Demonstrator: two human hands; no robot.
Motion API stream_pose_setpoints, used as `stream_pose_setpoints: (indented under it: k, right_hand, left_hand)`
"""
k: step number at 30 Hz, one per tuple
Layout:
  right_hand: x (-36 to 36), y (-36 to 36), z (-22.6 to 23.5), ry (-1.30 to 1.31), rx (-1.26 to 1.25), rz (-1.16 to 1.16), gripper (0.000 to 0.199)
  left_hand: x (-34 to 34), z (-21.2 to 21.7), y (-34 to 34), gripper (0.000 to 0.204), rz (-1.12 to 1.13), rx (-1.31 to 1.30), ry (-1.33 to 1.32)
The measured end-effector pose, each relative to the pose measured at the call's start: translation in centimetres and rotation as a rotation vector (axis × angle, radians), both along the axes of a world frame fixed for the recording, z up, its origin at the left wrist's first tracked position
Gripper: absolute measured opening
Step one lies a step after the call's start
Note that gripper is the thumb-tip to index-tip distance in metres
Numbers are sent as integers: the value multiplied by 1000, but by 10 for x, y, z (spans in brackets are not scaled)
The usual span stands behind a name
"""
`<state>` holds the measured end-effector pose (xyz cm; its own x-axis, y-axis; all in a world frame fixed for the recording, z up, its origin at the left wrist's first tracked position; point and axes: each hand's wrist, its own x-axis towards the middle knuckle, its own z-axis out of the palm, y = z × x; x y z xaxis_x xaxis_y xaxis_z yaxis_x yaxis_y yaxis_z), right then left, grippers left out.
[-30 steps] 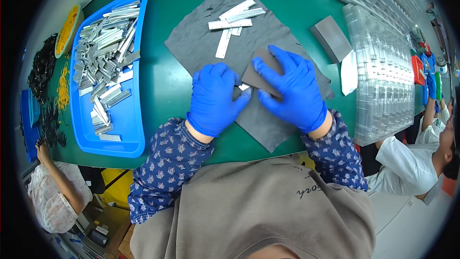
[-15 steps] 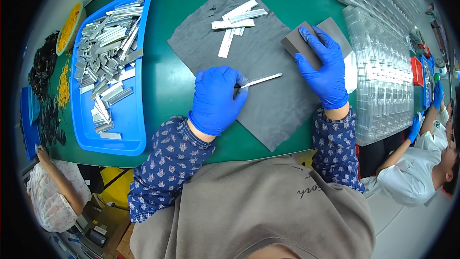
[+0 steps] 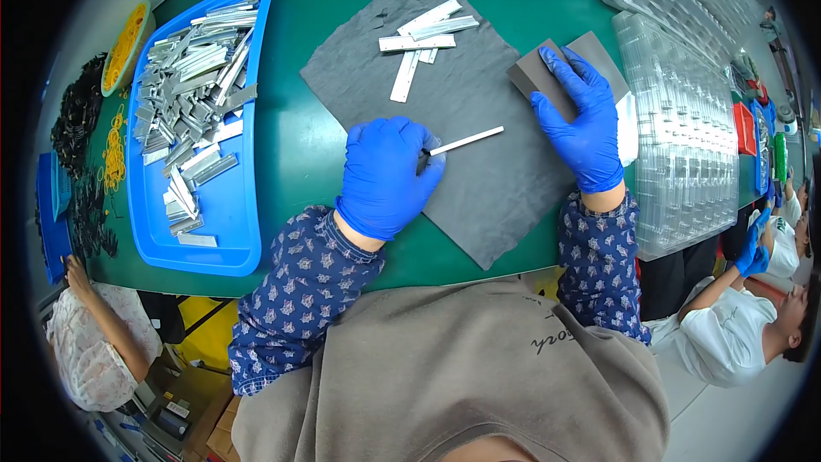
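Note:
In a blue glove, my left hand [image 3: 385, 178] pinches one end of a narrow silvery metal strip [image 3: 469, 140]. The strip sticks out to the right over a dark grey cloth sheet [image 3: 492, 214]. My right hand [image 3: 585, 124], also gloved in blue, has its fingers wrapped over a brown-grey foam-like block [image 3: 532, 75] at the sheet's right side. Beyond the hands, several similar metal strips [image 3: 416, 44] lie crossed in a loose pile on the sheet. The fingertips of my left hand are partly hidden behind its back.
A blue tray [image 3: 244, 235] full of metal pieces stands on the left of the green table [image 3: 295, 141]. Yellow rubber bands [image 3: 114, 150] and black parts lie beyond it. Clear plastic trays [image 3: 684, 133] are stacked at the right. Other people [image 3: 727, 325] sit on both sides.
The strip in my left hand has turned slightly, its far end a little higher, showing a plainer side. Both hands stay nearly in place. At right, a co-worker's gloved hands have come together.

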<state>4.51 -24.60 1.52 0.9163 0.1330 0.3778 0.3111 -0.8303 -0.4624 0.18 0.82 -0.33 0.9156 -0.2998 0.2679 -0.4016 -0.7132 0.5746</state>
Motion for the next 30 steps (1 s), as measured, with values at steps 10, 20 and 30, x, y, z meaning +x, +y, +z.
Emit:
stream_pose_setpoints:
  k: [10,20,30]
  right_hand:
    - [1,2,-1,14,4,23,53]
    - [-10,16,8,-53,-38,79,54]
    - [-42,64,11,-13,-244,289,63]
  left_hand:
    - [0,0,2,14,-29,-26,43]
    - [1,-1,2,15,9,37,17]
    - [1,-6,0,19,33,67,15]
